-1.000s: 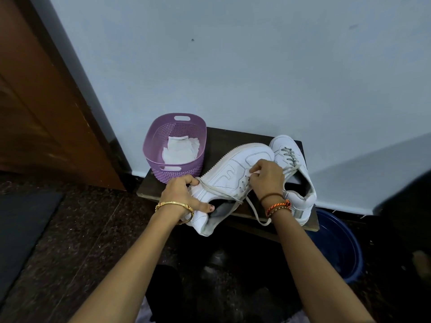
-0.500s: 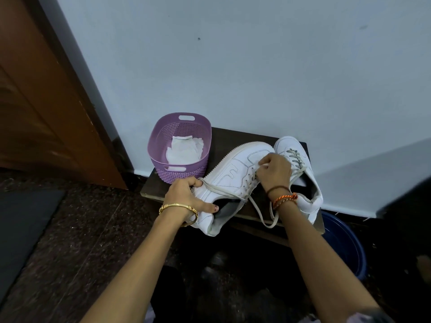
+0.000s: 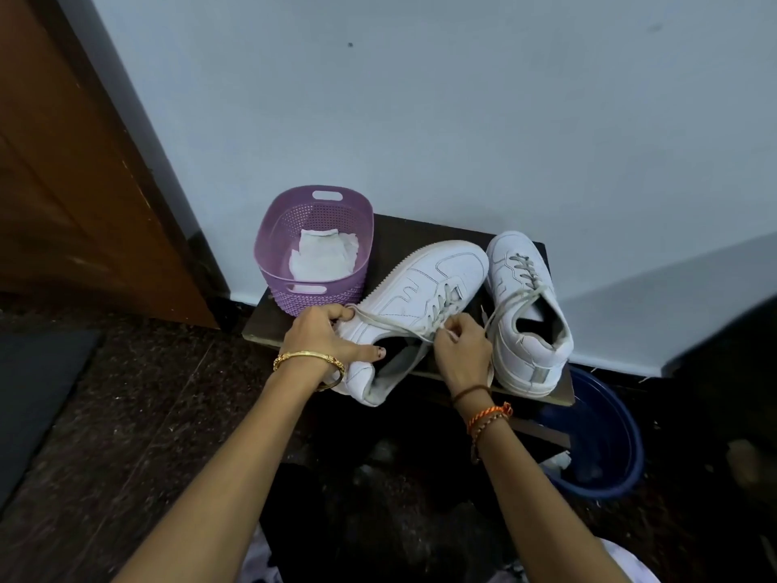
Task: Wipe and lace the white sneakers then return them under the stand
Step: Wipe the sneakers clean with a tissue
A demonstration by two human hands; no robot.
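Observation:
Two white sneakers rest on a low dark wooden stand (image 3: 403,237) against the wall. The left sneaker (image 3: 424,284) lies tilted on its side, toe pointing away. My left hand (image 3: 323,334) grips its heel collar and pins one end of the grey-white lace (image 3: 391,324) there. My right hand (image 3: 462,351) pinches the other part of that lace just below the eyelets. The right sneaker (image 3: 525,305) stands upright beside it, laced, with its lace ends trailing toward my right hand.
A purple plastic basket (image 3: 269,246) holding white wipes (image 3: 321,256) sits on the stand's left end. A blue basin (image 3: 605,448) stands on the dark floor at the right. A brown wooden door (image 3: 75,170) is at the left.
My right hand has moved down from the eyelets toward the sneaker's opening, drawing the lace with it. My left hand keeps its hold on the heel.

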